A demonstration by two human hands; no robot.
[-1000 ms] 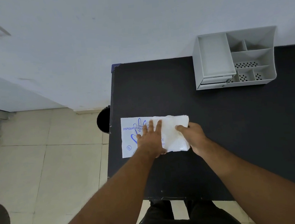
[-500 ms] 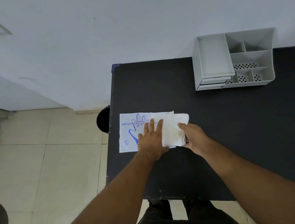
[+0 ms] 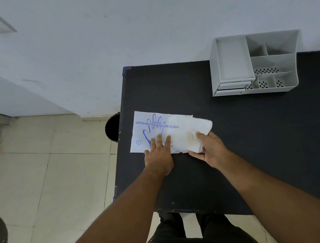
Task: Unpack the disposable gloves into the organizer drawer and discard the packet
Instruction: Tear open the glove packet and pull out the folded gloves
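Observation:
A flat white packet (image 3: 146, 130) printed "Disposable Polyethylene Gloves" in blue lies near the left edge of the black table (image 3: 254, 142). A stack of milky plastic gloves (image 3: 191, 134) sticks out of its right end. My left hand (image 3: 158, 154) presses flat on the packet's near edge, fingers spread. My right hand (image 3: 210, 150) pinches the right near corner of the glove stack. The grey organizer (image 3: 254, 64) stands at the back of the table against the wall, its drawer (image 3: 233, 60) pulled open.
A black bin (image 3: 112, 128) stands on the tiled floor just left of the table, partly hidden by its edge. The white wall runs behind the table. My legs show below the table's near edge.
The glove stack has slid further right out of the packet under my right hand's pull. My left hand has slipped back toward the packet's near edge, uncovering the printed text.

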